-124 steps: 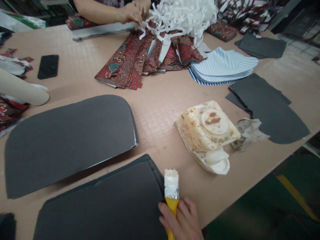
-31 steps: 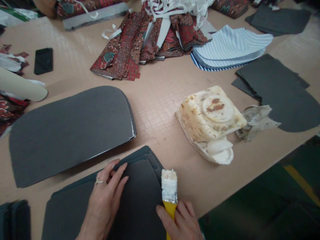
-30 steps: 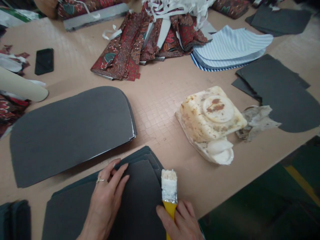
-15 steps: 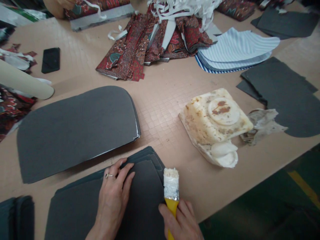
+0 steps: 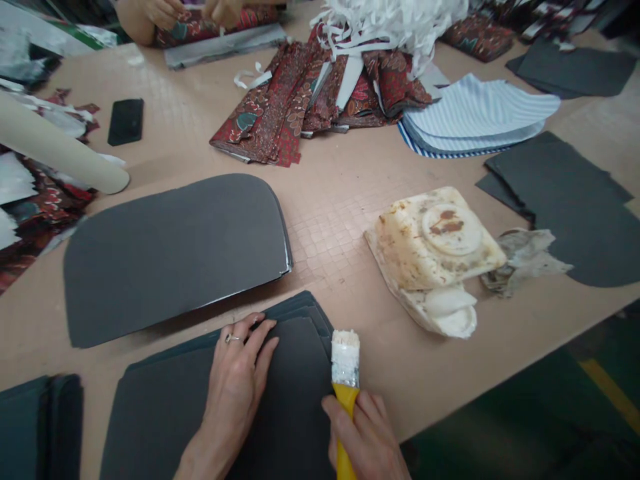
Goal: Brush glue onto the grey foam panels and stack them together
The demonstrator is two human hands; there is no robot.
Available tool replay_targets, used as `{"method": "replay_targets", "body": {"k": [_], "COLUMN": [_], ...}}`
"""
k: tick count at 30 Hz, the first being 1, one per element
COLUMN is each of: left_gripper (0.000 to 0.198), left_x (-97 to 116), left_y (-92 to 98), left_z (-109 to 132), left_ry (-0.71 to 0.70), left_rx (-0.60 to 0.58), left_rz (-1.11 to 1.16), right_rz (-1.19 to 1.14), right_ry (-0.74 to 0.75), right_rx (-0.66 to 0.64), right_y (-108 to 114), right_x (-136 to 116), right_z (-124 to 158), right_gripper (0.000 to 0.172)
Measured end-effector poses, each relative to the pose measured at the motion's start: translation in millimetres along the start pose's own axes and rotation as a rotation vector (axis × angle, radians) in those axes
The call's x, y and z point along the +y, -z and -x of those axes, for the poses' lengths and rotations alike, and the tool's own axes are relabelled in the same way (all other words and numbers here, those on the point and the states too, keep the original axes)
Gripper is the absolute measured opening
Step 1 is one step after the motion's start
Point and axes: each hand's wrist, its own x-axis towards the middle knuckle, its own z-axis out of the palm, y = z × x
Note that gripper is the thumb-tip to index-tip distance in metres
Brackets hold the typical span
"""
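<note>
My left hand (image 5: 237,380), with a ring on one finger, lies on a fanned stack of dark grey sheets (image 5: 295,400) at the bottom centre, fingertips near its upper edge. In my right hand (image 5: 367,433) is the yellow handle of a paint brush (image 5: 345,363), its white-coated bristles pointing up beside the stack's right edge. Another dark grey stack with rounded corners (image 5: 175,253) lies above and to the left. A stained off-white container (image 5: 435,240) with a round raised part sits right of centre, a white lump at its front.
Crumpled cloth (image 5: 525,260) and grey sheets (image 5: 585,207) lie right. Behind are striped pieces (image 5: 480,113), patterned fabric (image 5: 270,107) and white strips (image 5: 390,27). A phone (image 5: 126,122) and pale tube (image 5: 60,147) are left. Another person's hands (image 5: 195,12) hold fabric at the back.
The view has shifted slightly, so most things appear further right. Another person's hands now show at the top. My hands keep nearly the same places on the stack and brush.
</note>
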Motion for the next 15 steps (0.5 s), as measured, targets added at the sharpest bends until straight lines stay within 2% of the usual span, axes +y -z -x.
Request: {"method": "replay_targets", "body": {"k": [4, 7, 11, 13, 15], "left_gripper": [0.019, 0.018, 0.022, 0.031, 0.041], "left_x": [1.0, 9.8, 19.3, 18.9, 15.9], "left_y": [0.1, 5.7, 22.7, 32.7, 40.4], "left_z": [1.9, 0.3, 2.1, 14.2, 36.3], "left_ry": [0.036, 0.107, 0.218, 0.227, 0.202], "left_rx": [-0.033, -0.1, -0.16, -0.143, -0.124], "left_rz": [0.015, 0.036, 0.055, 0.086, 0.115], "right_rz": [0.146, 0.178, 0.018, -0.003, 0.037], "right_ry": [-0.084, 0.02, 0.201, 0.259, 0.335], "right_rx": [0.16, 0.2, 0.156, 0.133, 0.086], "right_y": [6.3, 5.0, -23.6, -41.5, -54.7], "right_x": [5.8, 7.8, -8.0, -13.7, -8.3], "right_z": [8.6, 0.3, -18.4, -16.4, -6.3], "right_gripper": [0.014, 0.009, 0.014, 0.02, 0.022]}}
